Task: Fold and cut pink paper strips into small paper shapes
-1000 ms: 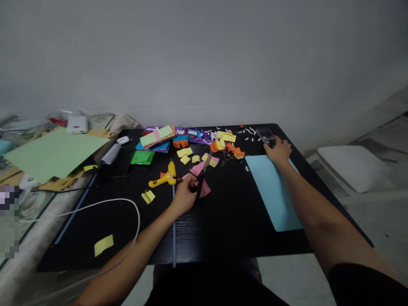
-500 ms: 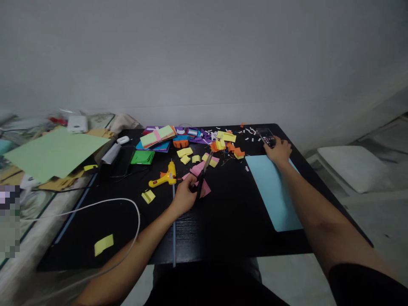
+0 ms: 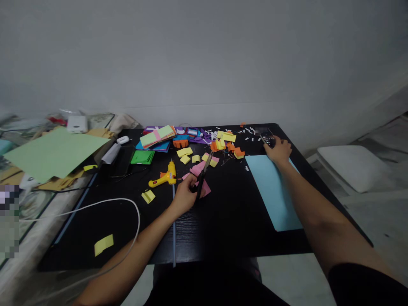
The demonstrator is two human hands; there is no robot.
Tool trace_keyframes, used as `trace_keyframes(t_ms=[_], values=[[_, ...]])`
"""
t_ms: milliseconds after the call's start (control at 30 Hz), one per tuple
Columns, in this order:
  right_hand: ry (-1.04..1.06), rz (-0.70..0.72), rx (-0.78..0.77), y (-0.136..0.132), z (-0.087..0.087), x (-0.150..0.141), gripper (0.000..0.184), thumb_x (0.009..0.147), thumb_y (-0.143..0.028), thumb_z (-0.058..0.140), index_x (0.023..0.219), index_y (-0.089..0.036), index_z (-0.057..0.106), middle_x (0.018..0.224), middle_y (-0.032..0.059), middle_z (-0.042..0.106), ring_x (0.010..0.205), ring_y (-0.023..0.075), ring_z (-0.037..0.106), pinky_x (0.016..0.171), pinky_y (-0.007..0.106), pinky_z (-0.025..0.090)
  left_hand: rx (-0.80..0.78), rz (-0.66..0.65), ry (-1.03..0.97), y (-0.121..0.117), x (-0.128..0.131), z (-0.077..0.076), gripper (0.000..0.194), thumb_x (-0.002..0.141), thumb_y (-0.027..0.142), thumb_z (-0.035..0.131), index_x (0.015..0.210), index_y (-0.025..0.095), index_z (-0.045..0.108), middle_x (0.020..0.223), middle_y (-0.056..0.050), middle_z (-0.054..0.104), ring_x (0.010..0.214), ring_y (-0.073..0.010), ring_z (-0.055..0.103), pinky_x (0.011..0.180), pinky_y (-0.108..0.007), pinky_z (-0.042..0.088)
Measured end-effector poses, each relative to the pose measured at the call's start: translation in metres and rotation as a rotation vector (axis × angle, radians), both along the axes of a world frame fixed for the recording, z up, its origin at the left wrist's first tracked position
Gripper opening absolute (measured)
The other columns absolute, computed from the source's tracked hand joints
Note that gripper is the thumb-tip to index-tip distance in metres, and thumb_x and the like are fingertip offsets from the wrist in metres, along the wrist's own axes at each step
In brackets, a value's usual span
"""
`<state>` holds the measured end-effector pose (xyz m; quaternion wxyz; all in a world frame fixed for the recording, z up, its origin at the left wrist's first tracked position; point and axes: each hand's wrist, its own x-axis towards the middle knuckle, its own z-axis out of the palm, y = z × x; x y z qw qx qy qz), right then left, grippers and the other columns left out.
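Observation:
My left hand (image 3: 185, 195) is closed around the black handles of a pair of scissors (image 3: 201, 178), whose blades point away from me. Under and beside the scissors lies pink paper (image 3: 205, 188). At the far right, my right hand (image 3: 279, 151) grips the near edge of a dark smartphone (image 3: 267, 138), thumb and fingers on either side. Part of the phone's screen is hidden by that hand. Below my right wrist rests a light blue sheet (image 3: 270, 191). A yellow glue gun (image 3: 164, 175) lies just left of the scissors.
Folded colored papers (image 3: 158, 137) are stacked at the back of the black table (image 3: 223, 229). Yellow slips (image 3: 185, 152), orange scraps (image 3: 236, 151) and white snippets are scattered about. A white cable (image 3: 111, 199) loops over my left forearm. A white stool (image 3: 357, 168) stands right of the table.

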<state>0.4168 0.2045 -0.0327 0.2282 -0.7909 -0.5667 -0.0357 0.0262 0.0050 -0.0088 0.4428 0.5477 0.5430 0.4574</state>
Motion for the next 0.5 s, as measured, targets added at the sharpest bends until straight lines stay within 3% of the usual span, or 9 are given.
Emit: trace_keyframes(t_ms=[500], values=[[-0.021, 0.007, 0.015, 0.0008, -0.0026, 0.0008, 0.061, 0.086, -0.047, 0.058, 0.139, -0.017, 0.053, 0.128, 0.023, 0.053, 0.113, 0.0399, 0.047, 0.093, 0.053, 0.038, 0.022, 0.0, 0.042, 0.0001, 0.0004, 0.0003, 0.028, 0.062, 0.025, 0.072, 0.072, 0.021, 0.046, 0.066, 0.006, 0.044, 0.062, -0.0111, 0.039, 0.059, -0.023, 0.03]])
